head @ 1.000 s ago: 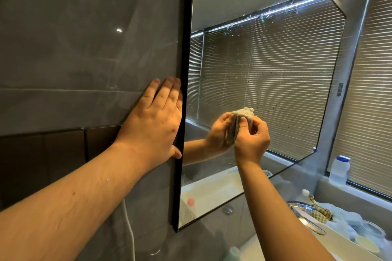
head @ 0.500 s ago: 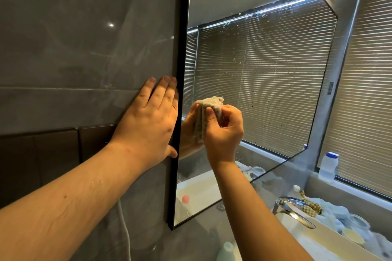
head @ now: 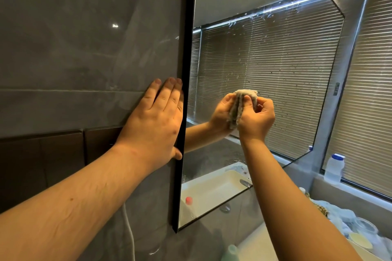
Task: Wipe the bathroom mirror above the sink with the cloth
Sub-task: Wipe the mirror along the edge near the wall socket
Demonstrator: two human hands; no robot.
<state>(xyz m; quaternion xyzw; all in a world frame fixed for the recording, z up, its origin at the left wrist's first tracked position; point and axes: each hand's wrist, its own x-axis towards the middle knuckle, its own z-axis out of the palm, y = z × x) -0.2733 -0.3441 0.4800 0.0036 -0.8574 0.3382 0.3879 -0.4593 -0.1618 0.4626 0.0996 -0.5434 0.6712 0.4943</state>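
Mirror (head: 265,65): tall rectangular glass with a thin black frame, mounted on the grey tiled wall (head: 84,38), long axis vertical, lower edge above the white sink (head: 263,246). Viewed at a steep angle from its left edge.

Small bunched grey-beige cloth (head: 241,104) is pinched in the right hand (head: 255,122), fingers curled round it, and is pressed against the glass at mid-height, roughly a third of the way in from the left frame edge. The hand's reflection is met right at the contact point.

Left hand (head: 157,121) is laid flat on the wall tile, fingers straight and together, touching the black frame; nothing is held, it appears to be used as a brace.

Key relation: unwiped glass lies up and to the right of the cloth. Droplets and specks are seen spread over the centre, right side and top strip of the mirror; smeared marks are also seen low down, near the bottom left. The right hand is the nearer one and the only one on the glass. Most of the dirty area is judged to be reachable only by moving away from the braced side, so reach is likely to become the limit.

Counts: one mirror, one cloth, two hands, one sink. One white plastic bottle with a blue cap (head: 334,168) is stood on the window ledge.
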